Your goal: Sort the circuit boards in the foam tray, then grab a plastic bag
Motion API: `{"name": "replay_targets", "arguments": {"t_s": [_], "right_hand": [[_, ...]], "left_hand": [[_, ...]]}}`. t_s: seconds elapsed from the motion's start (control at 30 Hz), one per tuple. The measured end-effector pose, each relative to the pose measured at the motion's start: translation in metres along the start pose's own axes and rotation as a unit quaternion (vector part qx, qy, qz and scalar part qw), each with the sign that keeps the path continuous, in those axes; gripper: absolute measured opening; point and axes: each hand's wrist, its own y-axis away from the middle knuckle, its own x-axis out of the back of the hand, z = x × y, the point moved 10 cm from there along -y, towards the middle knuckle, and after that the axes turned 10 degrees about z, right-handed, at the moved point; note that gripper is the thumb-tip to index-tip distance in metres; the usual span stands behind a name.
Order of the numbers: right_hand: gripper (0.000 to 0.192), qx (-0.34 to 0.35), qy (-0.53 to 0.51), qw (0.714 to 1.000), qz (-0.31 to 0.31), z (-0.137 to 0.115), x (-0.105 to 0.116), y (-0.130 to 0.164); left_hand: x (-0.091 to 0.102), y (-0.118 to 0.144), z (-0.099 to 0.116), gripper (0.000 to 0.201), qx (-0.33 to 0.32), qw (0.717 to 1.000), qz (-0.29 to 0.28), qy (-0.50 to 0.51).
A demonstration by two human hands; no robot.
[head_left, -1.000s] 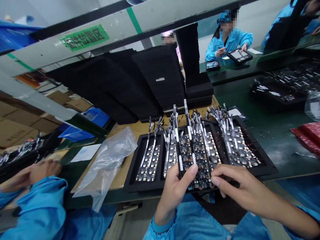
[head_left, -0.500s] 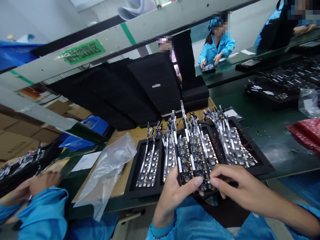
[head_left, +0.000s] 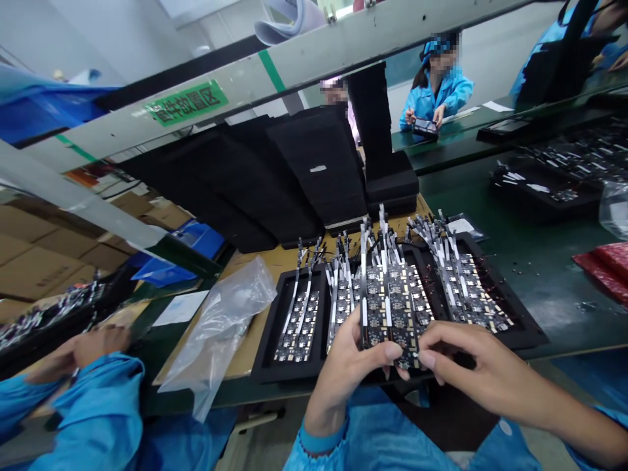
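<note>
My left hand grips a panel of small black circuit boards by its lower left edge, thumb across the front. White strips with dark ends stand up from the panel's top. At its lower right corner, the thumb and fingertips of my right hand are pinched together; whatever lies between them is too small to make out. Behind the held panel, a black foam tray carries more board panels with strips. To the right sits another black tray with similar boards and thin dark wires.
A clear plastic bag and a white paper lie left of the trays. Tall black foam stacks stand behind. A co-worker's hands rest at far left; another person works across the bench. Red bubble wrap lies at right.
The whole view has shifted slightly, moving the scene rightward in the picture. Both hands stay on the panel in nearly the same grip, and the panel looks a little lower against the trays.
</note>
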Motion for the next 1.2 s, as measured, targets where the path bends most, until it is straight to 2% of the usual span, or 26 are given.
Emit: {"name": "replay_targets", "arguments": {"t_s": [0.1, 0.3, 0.57, 1.07, 1.2], "right_hand": [[0.016, -0.005, 0.015, 1.0, 0.01, 0.003, 0.0, -0.001], [0.018, 0.014, 0.031, 0.999, 0.024, 0.0, -0.001, -0.002], [0.018, -0.039, -0.006, 0.999, -0.025, 0.01, -0.012, -0.002], [0.016, -0.08, -0.032, 0.996, -0.028, 0.021, -0.015, -0.002], [0.017, -0.065, -0.043, 0.997, -0.018, 0.02, -0.016, -0.005]], "left_hand": [[-0.001, -0.001, 0.003, 0.042, -0.021, 1.0, 0.013, 0.0], [0.004, 0.002, 0.008, 0.041, -0.04, 0.995, 0.062, -0.074], [0.011, 0.004, 0.009, 0.041, -0.055, 0.993, 0.081, -0.073], [0.01, 0.004, 0.006, 0.036, -0.057, 0.99, 0.099, -0.077], [0.016, 0.005, 0.003, 0.035, -0.063, 0.986, 0.118, -0.097]]}}
